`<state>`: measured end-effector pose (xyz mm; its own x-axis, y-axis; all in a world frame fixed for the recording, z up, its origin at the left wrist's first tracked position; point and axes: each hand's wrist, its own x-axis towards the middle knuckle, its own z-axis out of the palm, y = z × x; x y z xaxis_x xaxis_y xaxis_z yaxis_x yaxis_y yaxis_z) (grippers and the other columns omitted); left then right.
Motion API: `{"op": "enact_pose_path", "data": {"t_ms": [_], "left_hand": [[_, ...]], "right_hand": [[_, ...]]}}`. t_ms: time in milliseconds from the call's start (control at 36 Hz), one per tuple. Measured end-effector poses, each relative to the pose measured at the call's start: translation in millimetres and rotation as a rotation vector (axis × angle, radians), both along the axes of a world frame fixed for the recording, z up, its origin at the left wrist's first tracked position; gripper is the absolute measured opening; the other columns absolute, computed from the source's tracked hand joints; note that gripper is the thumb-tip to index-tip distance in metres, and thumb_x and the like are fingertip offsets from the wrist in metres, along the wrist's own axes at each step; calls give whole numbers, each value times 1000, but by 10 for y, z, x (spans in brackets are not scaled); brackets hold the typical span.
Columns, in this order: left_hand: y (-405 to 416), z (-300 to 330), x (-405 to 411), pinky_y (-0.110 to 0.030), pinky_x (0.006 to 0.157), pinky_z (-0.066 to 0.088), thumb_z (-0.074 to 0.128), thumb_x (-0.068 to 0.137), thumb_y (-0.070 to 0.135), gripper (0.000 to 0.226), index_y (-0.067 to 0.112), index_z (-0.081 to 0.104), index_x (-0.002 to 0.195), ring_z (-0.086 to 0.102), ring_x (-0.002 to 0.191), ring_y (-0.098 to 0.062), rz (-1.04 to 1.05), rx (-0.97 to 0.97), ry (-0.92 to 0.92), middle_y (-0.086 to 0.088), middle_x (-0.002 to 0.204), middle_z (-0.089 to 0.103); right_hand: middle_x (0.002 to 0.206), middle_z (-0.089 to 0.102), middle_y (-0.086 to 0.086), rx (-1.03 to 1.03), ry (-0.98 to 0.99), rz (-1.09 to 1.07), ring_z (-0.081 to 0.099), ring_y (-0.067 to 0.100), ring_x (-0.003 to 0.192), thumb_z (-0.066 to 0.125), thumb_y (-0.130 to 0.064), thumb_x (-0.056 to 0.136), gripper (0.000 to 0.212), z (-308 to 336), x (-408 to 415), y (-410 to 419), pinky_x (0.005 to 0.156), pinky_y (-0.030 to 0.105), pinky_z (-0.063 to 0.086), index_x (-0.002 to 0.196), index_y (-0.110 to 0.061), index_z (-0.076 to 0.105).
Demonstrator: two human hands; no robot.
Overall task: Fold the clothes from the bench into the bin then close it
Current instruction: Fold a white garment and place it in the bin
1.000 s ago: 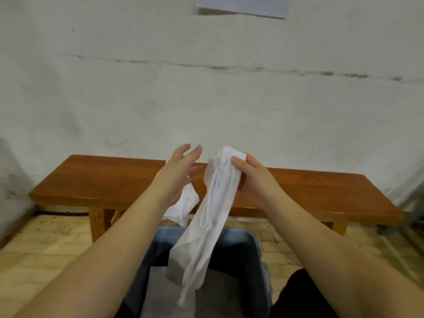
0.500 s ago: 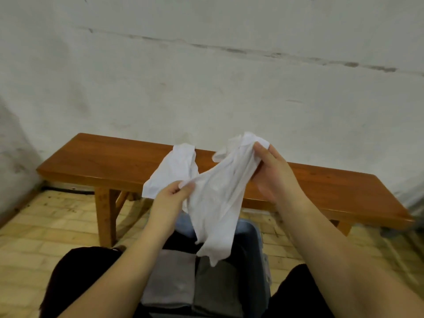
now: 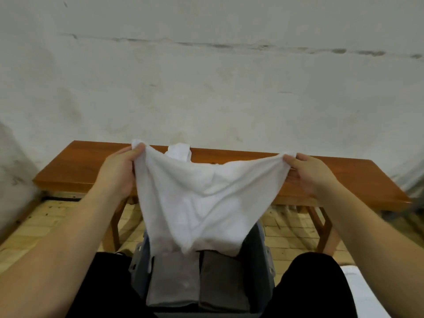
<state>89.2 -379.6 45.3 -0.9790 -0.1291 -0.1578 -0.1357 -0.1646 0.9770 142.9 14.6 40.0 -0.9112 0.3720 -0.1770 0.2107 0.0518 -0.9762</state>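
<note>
Wooden bench [image 3: 321, 175] along the wall. Grey bin [image 3: 259, 267] below, two folded grey pieces inside. White garment [image 3: 197, 198] hangs spread above the bin: thin, limp, light, likely to sag. Left hand [image 3: 117, 173] and right hand [image 3: 309, 175] pinch its top corners; best held there.

Left hand [image 3: 119, 173], right hand [image 3: 309, 174] apart, fingers pinched.

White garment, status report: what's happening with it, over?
Both hands, left and right, pinch white garment spread above bin. Two folded grey pieces inside. Nothing blocking.
</note>
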Motion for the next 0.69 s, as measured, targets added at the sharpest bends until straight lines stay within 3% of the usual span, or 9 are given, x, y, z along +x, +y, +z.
{"op": "enact_pose_path", "data": {"t_ms": [83,167,222,306,417,528,583,694], "left_hand": [[-132,95,-30,-39,93,51,63,94,34,39,7,61,123,64,107,-22,39,-62,9,-6,116,67],[-284,193,-59,-50,103,47,64,93,40,57,5,53,136,61,113,-31,18,-152,19,-11,125,64],[-361,263,-82,-51,99,48,66,91,40,52,7,58,129,63,107,-33,21,-195,27,-12,118,66],[-413,355,-127,-42,89,51,60,97,31,30,10,60,119,65,91,-24,54,-287,89,-8,103,67],[-472,300,-183,-41,90,50,59,98,28,40,4,58,130,62,101,-31,82,-451,75,-14,113,63],[-544,244,-249,-41,87,51,60,97,24,25,12,59,119,60,103,-31,52,-541,2,-16,117,63],[-580,212,-291,-42,87,52,60,97,25,21,16,58,115,60,104,-32,45,-544,-41,-16,115,63],[-595,213,-324,-32,71,50,55,100,22,12,19,60,110,59,98,-28,-5,-542,-88,-10,108,62]], "right_hand": [[127,63,7,1,-17,-35,64,27,110,57,-28,100,40,-77,-25,165,96,45,53,135,-9,54],[128,62,6,43,-30,-65,63,29,111,54,-36,100,44,-108,-28,253,100,51,49,139,-14,52],[127,62,3,95,-17,-60,61,28,112,50,-37,102,40,-87,-35,281,100,51,49,136,-15,54],[123,64,0,231,22,-71,61,26,111,47,-42,101,40,-32,-58,281,98,50,51,131,-18,57],[119,63,5,353,-2,-80,61,28,104,47,-38,102,38,-83,-82,263,85,42,54,129,-16,59],[117,59,0,131,-52,-126,58,18,99,54,-32,101,34,-138,-84,324,71,32,52,133,-21,56],[115,59,1,-5,-73,-110,58,20,103,54,-28,101,32,-143,-83,361,75,33,53,132,-20,56],[120,61,9,-189,-87,-41,59,23,108,48,-17,104,21,-134,-86,421,86,35,51,117,-15,64]]}}
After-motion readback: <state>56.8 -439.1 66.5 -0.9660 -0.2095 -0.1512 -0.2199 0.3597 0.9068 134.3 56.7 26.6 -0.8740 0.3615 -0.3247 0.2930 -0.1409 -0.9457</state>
